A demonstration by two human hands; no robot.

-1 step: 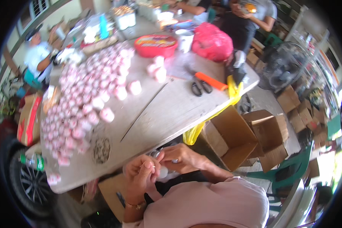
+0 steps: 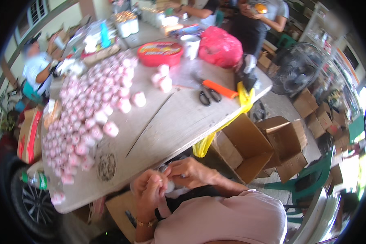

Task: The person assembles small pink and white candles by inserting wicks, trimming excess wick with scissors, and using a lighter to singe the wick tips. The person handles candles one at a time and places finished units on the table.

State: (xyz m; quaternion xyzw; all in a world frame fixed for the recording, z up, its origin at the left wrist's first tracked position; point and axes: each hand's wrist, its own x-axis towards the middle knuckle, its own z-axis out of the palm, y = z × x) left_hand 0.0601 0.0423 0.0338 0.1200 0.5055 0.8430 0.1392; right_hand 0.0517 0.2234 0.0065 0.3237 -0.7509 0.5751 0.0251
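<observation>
Just past the table's near edge, my left hand (image 2: pixel 149 188) and my right hand (image 2: pixel 190 171) work close together in front of my body. The left one, with a bracelet on its wrist, has its fingers curled and thumb pressed in; a tiny whitish bit shows at the tips. The fingers of the right are bent in a pinch. What either holds is too small and blurred to name. A pale pink strip (image 2: pixel 163 208) hangs below the left hand. Many small pink-and-white rolled pieces, like rosebuds (image 2: pixel 110 129), cover the table's left side.
On the table (image 2: pixel 150 138) lie a thin dark stick (image 2: pixel 150 124), black-handled scissors (image 2: pixel 209 96), an orange tool handle (image 2: pixel 220 88), a red tub (image 2: pixel 160 54), a white mug (image 2: pixel 190 46) and a pink plastic bag (image 2: pixel 220 46). Open cardboard boxes (image 2: pixel 242 148) stand right. Other people sit beyond.
The whole view has shifted slightly, so the table's things sit a little farther left. Both hands stay together in the same place, with only small finger movement.
</observation>
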